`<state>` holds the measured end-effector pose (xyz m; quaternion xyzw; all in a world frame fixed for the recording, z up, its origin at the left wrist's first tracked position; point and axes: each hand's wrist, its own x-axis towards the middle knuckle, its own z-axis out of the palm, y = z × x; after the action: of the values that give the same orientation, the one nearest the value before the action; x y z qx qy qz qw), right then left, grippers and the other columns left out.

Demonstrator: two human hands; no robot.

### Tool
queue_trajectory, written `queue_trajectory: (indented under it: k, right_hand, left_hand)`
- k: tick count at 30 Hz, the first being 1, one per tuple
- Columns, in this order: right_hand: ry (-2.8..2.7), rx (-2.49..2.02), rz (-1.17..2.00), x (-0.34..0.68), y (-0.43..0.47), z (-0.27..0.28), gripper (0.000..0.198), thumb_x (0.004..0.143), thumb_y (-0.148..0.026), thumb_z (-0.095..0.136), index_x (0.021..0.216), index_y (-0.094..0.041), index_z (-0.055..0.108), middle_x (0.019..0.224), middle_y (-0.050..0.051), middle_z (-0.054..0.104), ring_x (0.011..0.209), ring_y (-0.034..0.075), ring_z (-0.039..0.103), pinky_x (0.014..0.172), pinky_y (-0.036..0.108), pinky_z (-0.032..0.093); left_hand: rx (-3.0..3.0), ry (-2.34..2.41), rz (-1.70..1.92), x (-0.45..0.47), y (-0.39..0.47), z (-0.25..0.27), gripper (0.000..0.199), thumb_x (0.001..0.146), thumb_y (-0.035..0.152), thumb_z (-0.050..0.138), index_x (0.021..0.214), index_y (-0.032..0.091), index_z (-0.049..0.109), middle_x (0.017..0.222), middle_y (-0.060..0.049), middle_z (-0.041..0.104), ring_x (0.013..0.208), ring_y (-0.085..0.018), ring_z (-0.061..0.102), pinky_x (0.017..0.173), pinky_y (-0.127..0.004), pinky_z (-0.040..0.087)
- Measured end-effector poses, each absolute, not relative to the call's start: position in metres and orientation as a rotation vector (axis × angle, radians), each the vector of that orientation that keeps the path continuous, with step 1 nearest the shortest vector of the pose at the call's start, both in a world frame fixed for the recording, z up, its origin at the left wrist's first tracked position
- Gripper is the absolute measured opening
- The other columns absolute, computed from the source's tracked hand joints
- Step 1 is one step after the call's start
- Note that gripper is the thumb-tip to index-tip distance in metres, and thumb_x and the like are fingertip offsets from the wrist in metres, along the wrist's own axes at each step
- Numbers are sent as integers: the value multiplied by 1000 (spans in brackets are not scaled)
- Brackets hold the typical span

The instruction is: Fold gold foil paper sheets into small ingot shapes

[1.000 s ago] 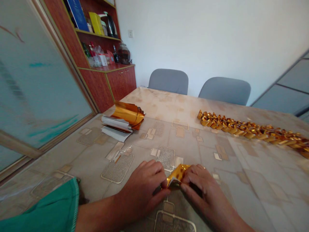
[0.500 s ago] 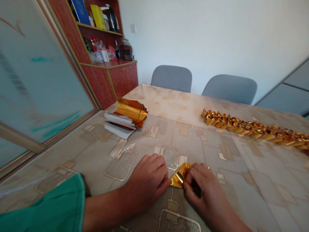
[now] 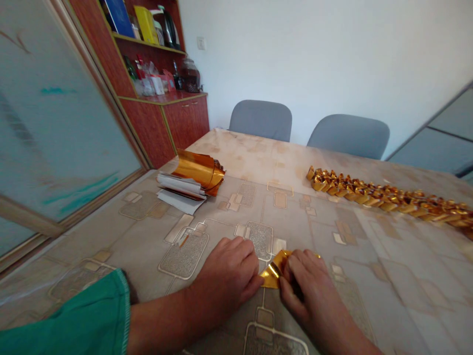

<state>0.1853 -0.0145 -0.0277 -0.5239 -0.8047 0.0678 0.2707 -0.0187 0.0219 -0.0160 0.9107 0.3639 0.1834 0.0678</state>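
A small piece of folded gold foil paper (image 3: pixel 272 276) lies on the patterned tablecloth between my hands. At its left corner, my left hand (image 3: pixel 233 268) is closed, thumb and fingertips pinching the edge. My right hand (image 3: pixel 307 278) grips the other side, with curled fingers covering much of that end. A bit of gold sticks out behind the right knuckles. Farther off to the left rests a curled stack of gold foil sheets (image 3: pixel 197 166) with white backs. To the right stretches a long row of folded gold pieces (image 3: pixel 373 192), packed closely together.
The table (image 3: pixel 254 148) wears a patterned cover. Two grey chairs (image 3: pixel 260 120) stand at its far side against a white wall. At the back left is a red-brown cabinet (image 3: pixel 186 123) with bottles and a jar, beside a frosted glass door (image 3: pixel 74 118).
The view has shifted slightly. My right fingers have curled a little farther over the gold foil paper, while my left hand stays at its left corner.
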Motion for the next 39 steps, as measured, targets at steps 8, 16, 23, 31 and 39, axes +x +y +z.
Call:
queue_trajectory:
  k: [8,16,23,31,39]
  right_hand:
    - [-2159,-1415,160,183,-13,-29,19,74,-4,49,68,-21,42,69,2,54,65,19,48,61,30,30]
    - [-2143,-1440,210,182,-15,-27,18,78,-6,50,71,-21,46,73,2,56,69,20,50,64,31,32]
    - [-2149,-1468,235,181,-16,-25,19,78,-5,52,70,-21,46,74,2,56,71,21,50,65,32,32]
    - [-2135,-1460,351,186,-17,-26,18,82,-5,51,75,-21,46,76,2,55,73,21,51,66,34,37]
    - [-2132,-1382,594,203,-21,-20,12,94,-13,54,89,-23,50,92,1,59,83,19,54,74,32,47]
  left_hand:
    - [2719,1080,524,-19,26,-12,15,93,22,55,79,19,55,82,-2,60,76,-19,50,67,-32,36]
    - [2817,706,724,-27,16,-5,18,101,18,44,107,19,61,98,-3,66,88,-18,56,80,-33,42]
    - [2983,581,569,-33,9,-9,24,101,15,40,115,14,60,97,-6,66,87,-18,57,85,-34,45]
    - [3023,584,484,-34,6,-15,25,97,10,42,115,12,60,95,-5,65,85,-20,56,105,-45,38]
    - [2997,576,401,-35,4,-17,32,96,15,46,127,15,54,97,-4,63,89,-22,56,111,-53,31]
